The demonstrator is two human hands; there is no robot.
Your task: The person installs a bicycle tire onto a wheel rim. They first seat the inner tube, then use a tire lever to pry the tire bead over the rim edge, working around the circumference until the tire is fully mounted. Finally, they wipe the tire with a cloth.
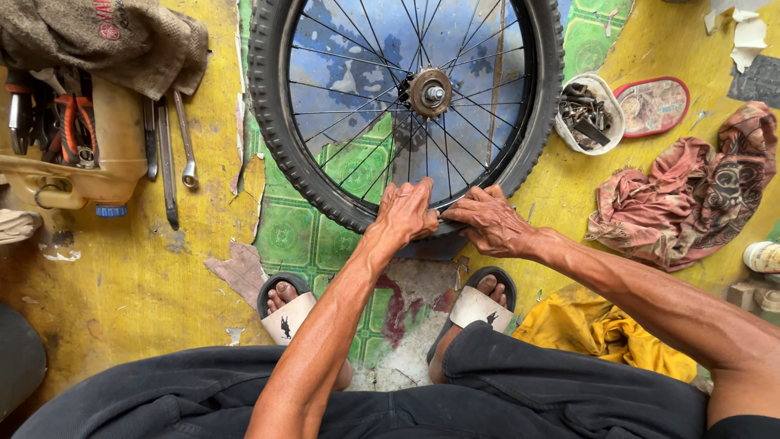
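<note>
Head view. Your left hand (404, 213) and right hand (491, 221) meet at the near edge of the bicycle wheel (406, 106), which lies flat on the floor (122, 284) just ahead of your sandalled feet. Both hands curl over the black knobbly tyre (272, 122), fingers pressed down onto its inner edge beside the rim; they clasp the tyre side by side, fingertips almost touching each other. The wheel's hub (429, 91) sits at the centre of the spokes, well beyond your hands.

To the left of the wheel, wrenches (175, 154) lie in a row on the yellow floor, next to a cut-open plastic jug (97, 154) holding pliers and other tools, with a brown cloth (97, 41) draped over it. To the right, a white bowl of metal parts (587, 114) stands near the tyre, a sandal (652, 106) just beyond it. A reddish rag (691, 199) and a yellow cloth (601, 333) lie beside your right forearm.
</note>
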